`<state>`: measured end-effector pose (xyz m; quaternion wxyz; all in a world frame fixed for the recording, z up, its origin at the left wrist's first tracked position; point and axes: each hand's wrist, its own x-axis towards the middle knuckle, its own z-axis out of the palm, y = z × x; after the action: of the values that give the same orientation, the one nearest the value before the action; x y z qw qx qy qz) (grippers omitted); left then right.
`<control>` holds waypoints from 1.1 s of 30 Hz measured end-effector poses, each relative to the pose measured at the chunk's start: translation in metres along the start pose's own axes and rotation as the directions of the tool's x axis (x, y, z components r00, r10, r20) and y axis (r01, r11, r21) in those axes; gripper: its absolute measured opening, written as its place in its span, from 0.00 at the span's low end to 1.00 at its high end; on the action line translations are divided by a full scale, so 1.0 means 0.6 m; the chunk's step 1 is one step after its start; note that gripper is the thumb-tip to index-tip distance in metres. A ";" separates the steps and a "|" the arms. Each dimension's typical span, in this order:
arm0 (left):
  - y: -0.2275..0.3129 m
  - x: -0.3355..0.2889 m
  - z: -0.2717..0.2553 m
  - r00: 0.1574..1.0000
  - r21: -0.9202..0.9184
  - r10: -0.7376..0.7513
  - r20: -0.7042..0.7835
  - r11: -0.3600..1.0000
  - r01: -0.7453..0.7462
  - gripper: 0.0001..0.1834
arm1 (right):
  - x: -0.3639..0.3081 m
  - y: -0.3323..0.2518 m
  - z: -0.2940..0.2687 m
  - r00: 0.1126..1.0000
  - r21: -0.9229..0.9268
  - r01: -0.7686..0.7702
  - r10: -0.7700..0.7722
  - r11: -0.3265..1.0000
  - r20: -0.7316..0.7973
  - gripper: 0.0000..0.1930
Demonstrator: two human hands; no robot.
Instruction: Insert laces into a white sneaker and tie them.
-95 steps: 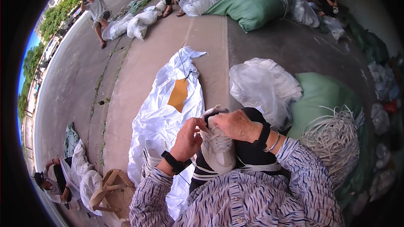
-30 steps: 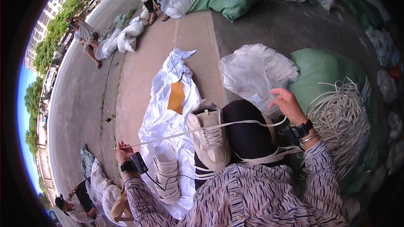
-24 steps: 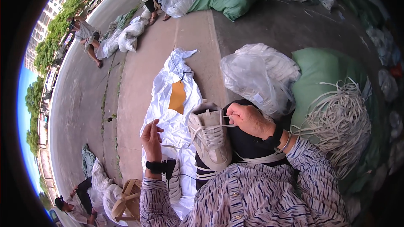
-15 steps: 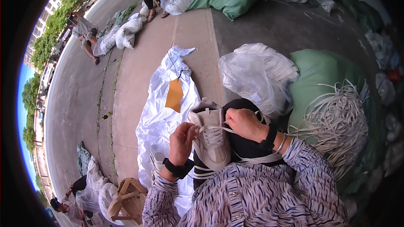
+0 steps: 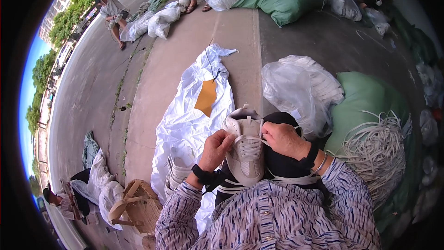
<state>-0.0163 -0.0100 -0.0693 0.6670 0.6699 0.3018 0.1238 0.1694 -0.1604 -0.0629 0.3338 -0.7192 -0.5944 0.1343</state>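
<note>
A pale grey-beige sneaker (image 5: 249,159) rests on my lap, its toe toward me. Flat whitish laces (image 5: 250,147) run across its front in several rows. My left hand (image 5: 216,148) pinches a lace end at the shoe's left edge. On the opposite side, my right hand (image 5: 287,140) has its fingertips closed on the other lace end, close to the eyelets. Loose pale laces (image 5: 293,178) lie over my dark trousers. Beside my left wrist, more light-coloured shoes (image 5: 178,169) are partly hidden by my arm.
A white sheet-like sack (image 5: 185,111) with an orange tag (image 5: 206,98) lies ahead. To the right are a clear plastic bag (image 5: 296,92), a green sack (image 5: 365,97) and heaped laces (image 5: 377,153). A woven basket (image 5: 141,206) stands left. Other people sit farther off among bags.
The view has shifted, so the scene sits farther right. Both hands stay at the sneaker's laces, still pinching, with only a slight shift of the fingers.
</note>
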 end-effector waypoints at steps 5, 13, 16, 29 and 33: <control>0.002 0.006 -0.002 0.997 -0.021 -0.072 0.005 0.997 0.072 0.12 | 0.006 0.003 -0.016 0.999 0.099 0.032 -0.036 0.995 0.038 0.03; 0.083 0.023 -0.009 0.951 0.762 0.234 0.202 0.573 -0.303 0.09 | 0.033 -0.011 -0.049 0.881 -0.325 0.460 -0.470 0.826 0.053 0.05; 0.095 0.034 -0.025 0.867 0.764 0.385 0.316 0.438 -0.473 0.09 | 0.039 -0.006 -0.046 0.870 -0.284 0.489 -0.483 0.825 0.094 0.06; 0.144 0.057 -0.021 0.673 0.663 0.052 0.738 0.130 -0.737 0.11 | 0.079 0.007 -0.035 0.816 -0.075 0.081 -0.023 0.994 0.578 0.12; 0.109 0.054 0.008 0.795 0.709 0.178 0.580 0.369 -0.600 0.10 | 0.058 0.003 -0.013 0.891 -0.102 0.029 0.021 0.994 0.453 0.12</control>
<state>0.0275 0.0090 -0.0142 0.2278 0.9732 0.0025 -0.0314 0.1841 -0.1300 -0.0511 0.1479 -0.6835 -0.6635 0.2659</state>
